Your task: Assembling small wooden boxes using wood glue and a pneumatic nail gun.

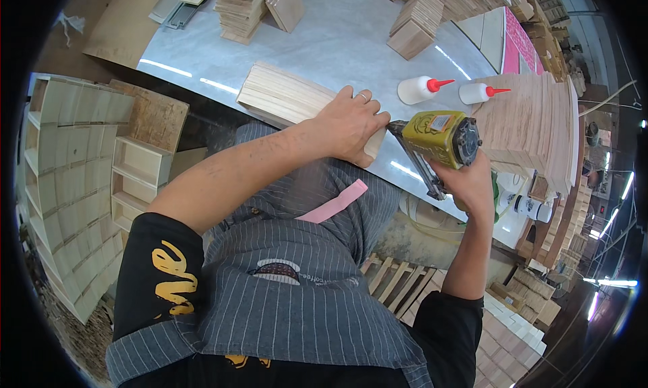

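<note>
A long, pale wooden box [287, 94] lies along the near edge of the table. My left hand [354, 125] grips its right end from above, fingers bent over the wood. In my right hand [467, 182] is a yellow-green nail gun [435, 135] with a black end cap. Its dark nose points left and meets the right end of the box, close to my left fingertips. Whether the nose presses on the wood or only hovers by it, I cannot tell. My left palm hides part of the box.
Two white glue bottles [415, 90] with red tips lie beyond the nail gun. Stacked wooden boards [530, 128] stand at the right, small panels [243, 10] at the far side of the table [331, 34]. Open wooden boxes [74, 185] are piled at the left.
</note>
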A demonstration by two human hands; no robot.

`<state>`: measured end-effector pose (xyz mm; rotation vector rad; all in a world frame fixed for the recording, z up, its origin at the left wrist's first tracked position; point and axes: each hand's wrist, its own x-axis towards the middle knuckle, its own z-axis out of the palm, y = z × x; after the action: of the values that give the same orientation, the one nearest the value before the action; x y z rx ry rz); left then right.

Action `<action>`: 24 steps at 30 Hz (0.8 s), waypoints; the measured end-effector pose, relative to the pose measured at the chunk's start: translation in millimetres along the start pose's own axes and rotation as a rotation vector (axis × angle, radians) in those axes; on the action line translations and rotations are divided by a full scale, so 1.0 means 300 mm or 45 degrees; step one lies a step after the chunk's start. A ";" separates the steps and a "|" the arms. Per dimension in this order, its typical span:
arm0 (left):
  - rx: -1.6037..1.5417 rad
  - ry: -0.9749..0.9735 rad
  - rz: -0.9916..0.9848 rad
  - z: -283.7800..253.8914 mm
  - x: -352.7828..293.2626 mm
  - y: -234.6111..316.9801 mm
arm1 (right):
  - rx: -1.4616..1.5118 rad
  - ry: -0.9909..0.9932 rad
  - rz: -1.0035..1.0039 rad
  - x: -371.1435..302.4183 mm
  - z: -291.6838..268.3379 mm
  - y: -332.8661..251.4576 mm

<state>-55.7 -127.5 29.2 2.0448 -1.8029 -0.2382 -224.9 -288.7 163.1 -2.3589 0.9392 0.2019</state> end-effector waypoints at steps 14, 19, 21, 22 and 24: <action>0.014 -0.036 0.036 -0.005 0.006 -0.010 | -0.027 -0.018 -0.195 -0.125 0.029 0.018; 0.017 -0.052 0.028 0.001 0.006 -0.009 | -0.037 -0.016 -0.163 -0.134 0.035 -0.006; 0.017 -0.047 0.037 0.003 0.006 -0.009 | -0.046 -0.002 -0.190 -0.133 0.045 0.008; 0.017 -0.036 0.044 0.004 0.005 -0.010 | -0.055 0.013 -0.217 -0.133 0.051 0.017; 0.018 -0.023 0.053 0.005 0.001 -0.011 | -0.126 0.036 -0.236 -0.129 0.057 0.038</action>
<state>-53.1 -127.9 26.6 2.0184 -1.8614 -0.2331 -260.0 -262.9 156.9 -2.5287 0.7330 0.1446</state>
